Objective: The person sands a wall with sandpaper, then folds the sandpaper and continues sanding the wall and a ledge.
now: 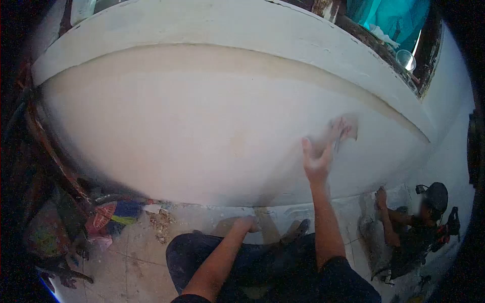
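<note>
White plastered wall (202, 131): looks smooth at left; tan band along top.
Right hand (319, 160): presses blurred sanding pad (345, 129) on it.
Left hand (246, 223): rests flat on floor (136, 252), holding nothing.

cream-white wall (202, 126), teal cloth (394, 17) at the window, red patterned sandal (103, 216), dark blue trousers (242, 262).

The pale tiled floor (136, 257) is running along the foot of the wall and is carrying dust, stains and white spatter. A small heap of rubble (161, 222) is lying on it near the wall at left, just right of a pile of coloured cloth and rubbish (108, 217). At far right, another person (419, 232) is crouching on it.
</note>
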Available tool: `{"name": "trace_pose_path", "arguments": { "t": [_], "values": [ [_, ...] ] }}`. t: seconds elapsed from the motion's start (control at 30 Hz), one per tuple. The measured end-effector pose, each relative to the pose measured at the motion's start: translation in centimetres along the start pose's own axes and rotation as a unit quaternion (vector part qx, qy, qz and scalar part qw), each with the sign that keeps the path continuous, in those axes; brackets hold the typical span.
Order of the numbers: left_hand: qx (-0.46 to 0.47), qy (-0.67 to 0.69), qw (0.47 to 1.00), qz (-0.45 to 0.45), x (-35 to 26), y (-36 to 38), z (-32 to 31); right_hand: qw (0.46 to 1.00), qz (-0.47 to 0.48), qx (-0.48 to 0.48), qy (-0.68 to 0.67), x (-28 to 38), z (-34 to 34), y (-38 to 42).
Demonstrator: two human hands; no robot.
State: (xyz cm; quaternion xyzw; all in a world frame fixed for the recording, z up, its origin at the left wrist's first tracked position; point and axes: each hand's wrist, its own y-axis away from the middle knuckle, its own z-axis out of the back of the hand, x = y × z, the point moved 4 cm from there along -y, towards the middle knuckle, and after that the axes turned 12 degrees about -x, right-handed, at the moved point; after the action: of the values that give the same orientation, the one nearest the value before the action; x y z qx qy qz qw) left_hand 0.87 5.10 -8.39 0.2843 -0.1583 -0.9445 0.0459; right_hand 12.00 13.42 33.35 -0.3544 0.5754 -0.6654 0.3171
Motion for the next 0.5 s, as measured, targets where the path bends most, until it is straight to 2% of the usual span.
{"name": "trace_pose_path", "arguments": {
  "t": [0.03,0.07,0.13,0.17,0.2,0.23,0.3,0.33,0.4,0.43,0.5],
  "values": [
    [0.0,-0.009,0.999,-0.041,-0.1,0.1,0.1,1.0,0.01,-0.014,0.009,0.8,-0.1,-0.9],
    [0.001,-0.009,0.999,-0.042,-0.3,0.1,-0.1,1.0,0.01,-0.013,0.01,1.8,-0.3,-0.6],
    [-0.095,-0.038,0.99,-0.094,-0.9,0.4,-0.1,0.992,0.109,0.065,0.002,5.4,-1.4,1.1],
    [-0.096,-0.037,0.99,-0.096,-1.8,1.5,1.5,0.987,0.099,0.123,-0.008,6.2,-1.8,3.6],
    [-0.056,-0.057,0.993,-0.089,-3.4,3.7,4.9,0.98,0.089,0.178,-0.017,6.0,-2.1,6.4],
    [-0.013,-0.078,0.993,-0.082,-4.1,5.1,6.5,0.98,0.089,0.177,-0.016,5.2,-1.5,8.0],
    [0.012,-0.078,0.995,-0.061,-3.5,5.1,6.3,0.977,0.017,0.211,-0.019,2.8,-0.3,9.5],
    [0.035,-0.074,0.996,-0.04,-3.2,4.9,6.1,0.977,0.019,0.21,-0.021,1.4,-0.1,8.7],
    [0.032,-0.068,0.996,-0.045,-3.2,4.9,5.9,0.999,-0.036,-0.008,-0.002,-1.0,1.6,3.6],
    [0.031,-0.061,0.996,-0.049,-3.4,4.9,5.7,0.999,-0.037,-0.009,0.001,-0.8,1.4,1.5],
    [0.011,-0.054,0.997,-0.052,-1.4,1.0,1.0,0.999,-0.018,-0.043,0.015,0.3,1.0,-1.6]
  ]
}}
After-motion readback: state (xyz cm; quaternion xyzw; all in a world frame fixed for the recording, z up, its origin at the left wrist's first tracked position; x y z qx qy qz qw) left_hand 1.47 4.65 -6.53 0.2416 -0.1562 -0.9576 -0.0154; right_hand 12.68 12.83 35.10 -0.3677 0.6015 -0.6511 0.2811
